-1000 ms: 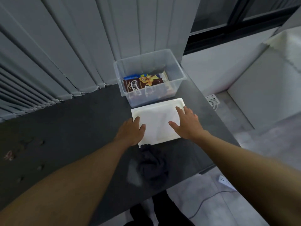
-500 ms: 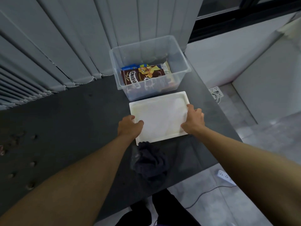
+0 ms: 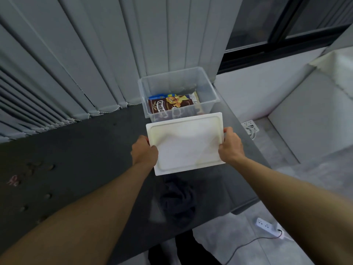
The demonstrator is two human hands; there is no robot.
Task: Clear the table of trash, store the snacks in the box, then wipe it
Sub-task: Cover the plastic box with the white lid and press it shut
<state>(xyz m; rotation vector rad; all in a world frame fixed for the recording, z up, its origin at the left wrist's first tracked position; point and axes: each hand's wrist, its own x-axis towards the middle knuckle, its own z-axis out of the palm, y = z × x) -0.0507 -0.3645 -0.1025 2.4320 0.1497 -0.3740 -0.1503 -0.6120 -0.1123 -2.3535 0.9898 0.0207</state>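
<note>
Dark grey and faintly glossy, the bench [image 3: 80, 150] fills the left and middle of your view, with pale vertical blinds [image 3: 95, 54] hanging behind its far edge. Both your forearms reach forward from the near corners, angled inward so that they converge on the white lid [image 3: 186, 143]. At the far right end of the bench stands the clear plastic box [image 3: 178, 84], open on top; inside it lies a brown snack pack [image 3: 170, 105] on its side, with a blue packet partly showing behind it. You hold the lid just in front of the box, its far edge covering the lower part of the box's near wall and its recessed face turned up toward you. Your left hand [image 3: 144, 152] is closed on the lid's left edge, thumb curled over the top and the other fingers hidden underneath. Your right hand [image 3: 230, 147] clamps the right edge the same way, thumb on top near the corner. Near you, below the lid, a dark crumpled cloth [image 3: 178, 199] lies on the bench close to its front edge. A few small crumbs [image 3: 50, 166] dot the bench at left.
</note>
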